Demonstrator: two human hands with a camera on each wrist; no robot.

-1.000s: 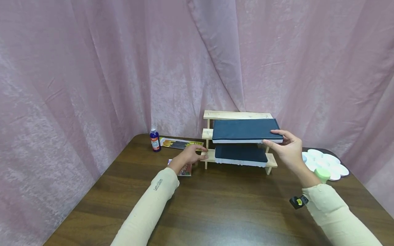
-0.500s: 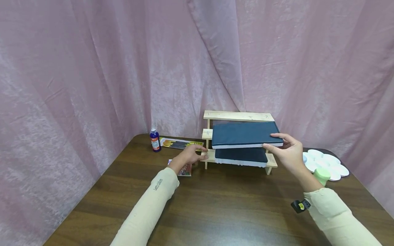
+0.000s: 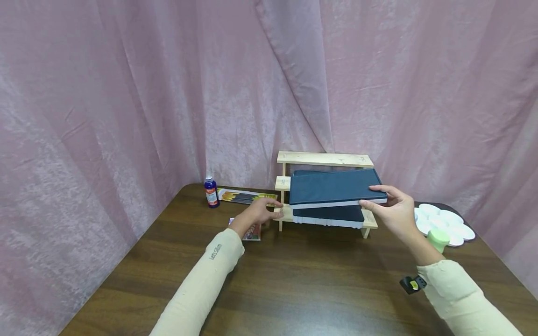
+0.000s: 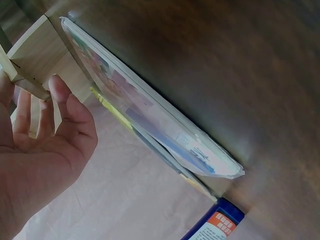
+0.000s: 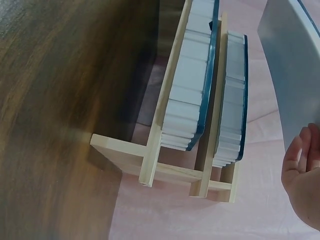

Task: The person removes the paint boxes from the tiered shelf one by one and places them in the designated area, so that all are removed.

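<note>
My right hand (image 3: 395,207) pinches the right end of a flat case (image 3: 336,185) with a dark blue top and white side, thumb below and fingers on top. The case is held tilted in front of the stepped wooden rack (image 3: 325,158). Its pale underside shows in the right wrist view. My left hand (image 3: 259,211) grips the left end of the rack's lower board, and the left wrist view shows its fingers (image 4: 46,117) around the wood. Two white boxes with dark blue lids sit on the rack, a lower box (image 5: 187,75) and an upper box (image 5: 232,100).
Left of the rack are a blue bottle (image 3: 211,192), a pack of brushes (image 3: 239,196) and a flat wrapped packet (image 3: 253,233). On the right lie a white flower-shaped palette (image 3: 449,219) and a light green cup (image 3: 438,239). A pink curtain (image 3: 168,93) hangs behind the table (image 3: 294,284).
My right hand has lowered the case and drawn it a little toward me, so the upper box's lid now shows behind it. My left hand has stayed on the rack.
</note>
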